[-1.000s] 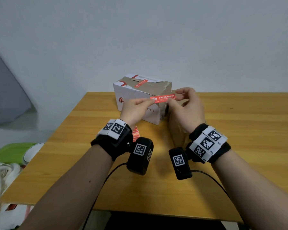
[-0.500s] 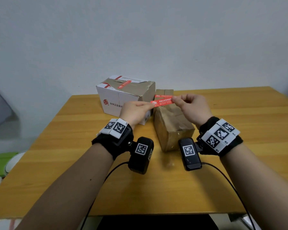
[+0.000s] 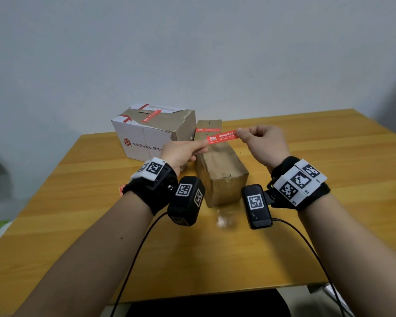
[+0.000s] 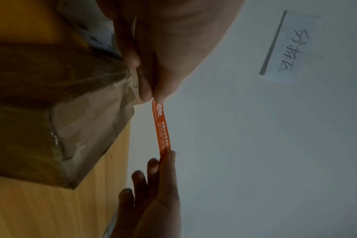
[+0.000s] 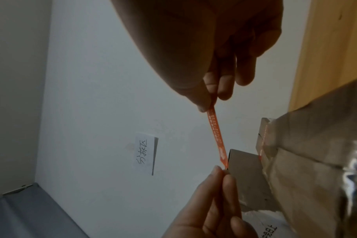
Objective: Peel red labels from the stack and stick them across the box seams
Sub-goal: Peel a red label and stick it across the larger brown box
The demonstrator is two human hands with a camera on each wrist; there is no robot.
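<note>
Right now I am holding one red label point(image 3: 223, 136) stretched between both hands in the air, above the far half of the brown box point(image 3: 220, 165). My left hand point(image 3: 183, 154) is pinching the label's left end, the end with the logo, between thumb and forefinger, while my right hand point(image 3: 264, 143) is pinching the other end the same way, its remaining fingers curled in loosely. The label's long axis is running left to right, nearly level, its right end sitting slightly higher, and its printed face is turned toward me. That axis is lying crosswise to the brown box, whose own long axis is running away from me toward the wall. In the left wrist view the strip point(image 4: 162, 127) is hanging clear of the box, taut between the two pinches, and I cannot tell how high above the box it is. A second red label point(image 3: 207, 129) is already stuck across the far end of the brown box, parallel to the one I am holding. Just left of that box a white box point(image 3: 144, 138) is standing on the table point(image 3: 329, 225), a red label point(image 3: 151, 115) lying slanted across its top seam. A bit of red point(image 3: 122, 189) is peeking out beside my left wrist strap; I cannot tell what it is.
</note>
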